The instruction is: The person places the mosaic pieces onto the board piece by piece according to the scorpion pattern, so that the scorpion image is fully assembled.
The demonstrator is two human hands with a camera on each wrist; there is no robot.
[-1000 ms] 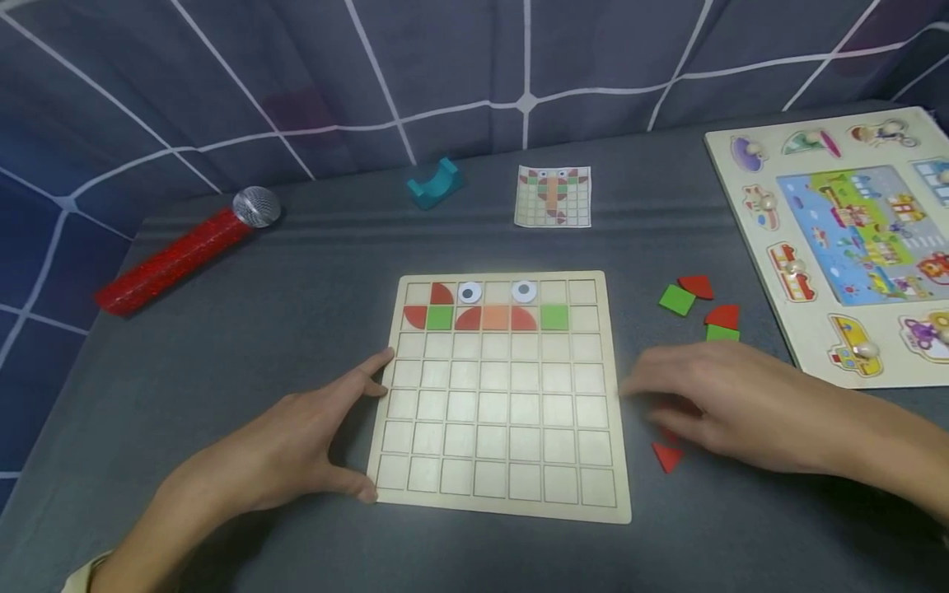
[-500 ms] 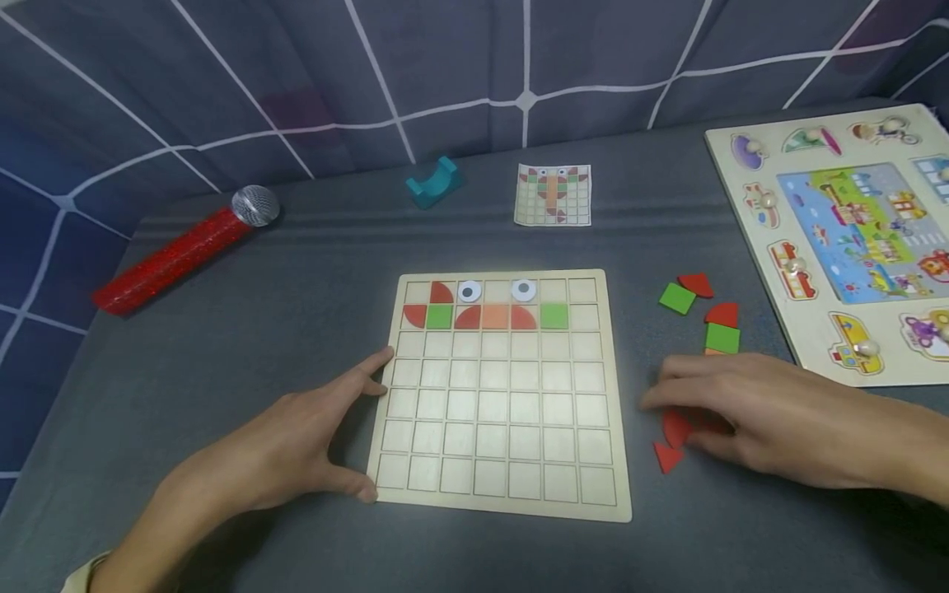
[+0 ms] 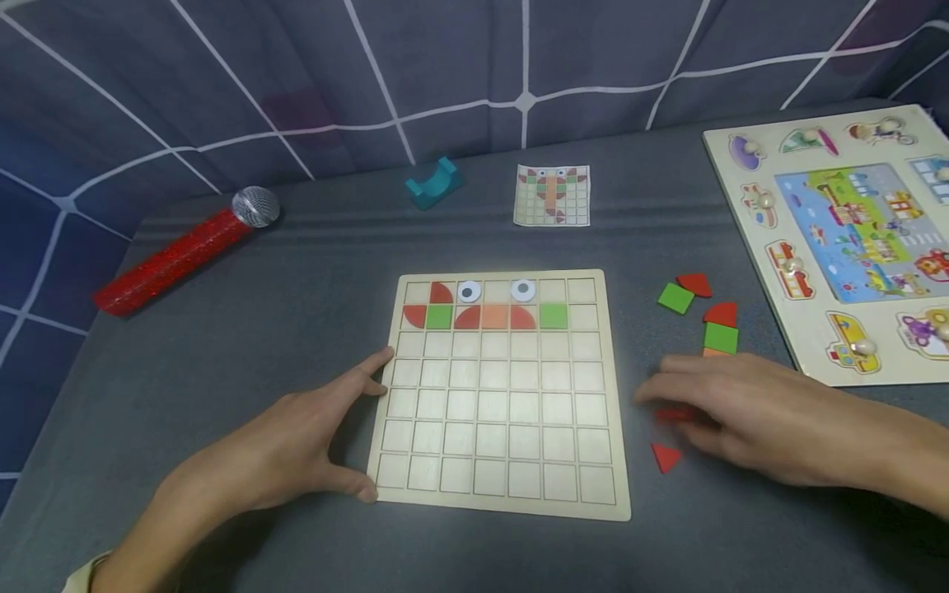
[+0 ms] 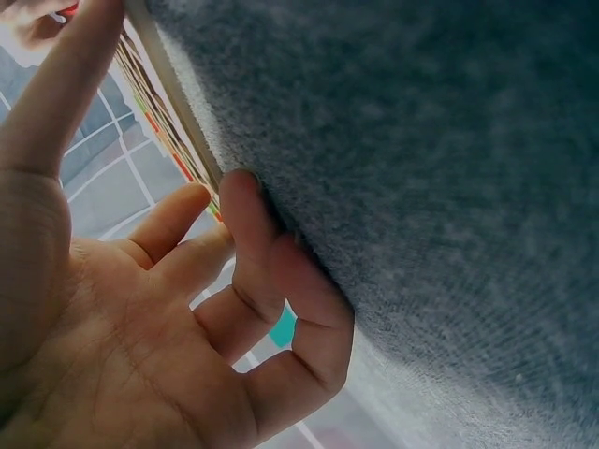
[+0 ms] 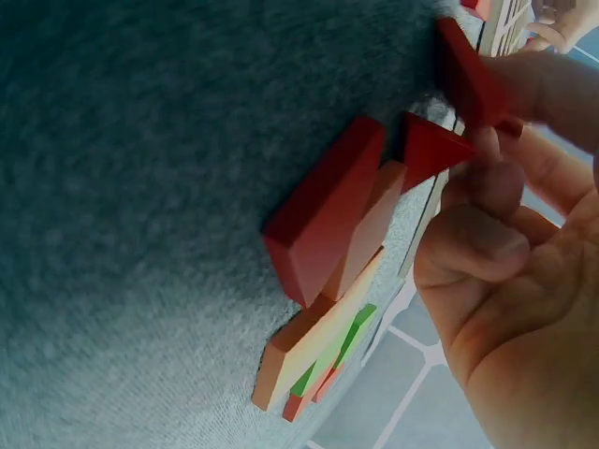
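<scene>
The right hand [image 3: 745, 420] pinched a red tile [image 3: 673, 414] just beside the wooden grid board [image 3: 493, 404], whose left edge the left hand [image 3: 300, 445] touched with thumb and fingers spread wide.

The right hand [image 5: 524, 271] pinched a red piece [image 5: 468, 75], tilted, over the cloth [image 5: 122, 187]. Near it stood a red triangle [image 5: 430, 150], then a red block [image 5: 323, 210], with orange [image 5: 309, 346] and green pieces [image 5: 332, 351] beyond. The board [image 5: 510, 23] and left hand [image 5: 562, 23] showed at the upper right.
</scene>
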